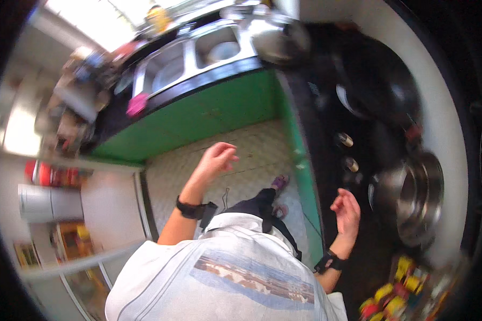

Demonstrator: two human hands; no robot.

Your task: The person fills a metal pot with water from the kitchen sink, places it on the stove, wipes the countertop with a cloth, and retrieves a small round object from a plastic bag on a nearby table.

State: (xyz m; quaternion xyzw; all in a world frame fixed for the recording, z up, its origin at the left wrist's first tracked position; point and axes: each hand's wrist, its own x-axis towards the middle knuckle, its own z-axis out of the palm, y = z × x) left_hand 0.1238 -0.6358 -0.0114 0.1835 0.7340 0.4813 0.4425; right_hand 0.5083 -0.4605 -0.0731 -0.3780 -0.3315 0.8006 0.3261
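Observation:
My left hand (217, 161) hangs in the air above the tiled floor, fingers loosely bent, with nothing seen in it. My right hand (346, 210) is over the edge of the black countertop (353, 257), palm partly up and fingers slightly curled around nothing. Closest to it are the stove knobs (351, 164) and a shiny steel pot (409, 196). Beyond the knobs sits a large dark wok (385, 84), blurred. Each wrist wears a black strap.
A double steel sink (190, 60) is set in the far counter, with a pink cloth (137, 104) over its front edge. Beside the sink stands a lidded metal pot (279, 40). Green cabinet fronts (209, 108) bound the floor (249, 148). Yellow-capped jars (385, 297) stand lower right.

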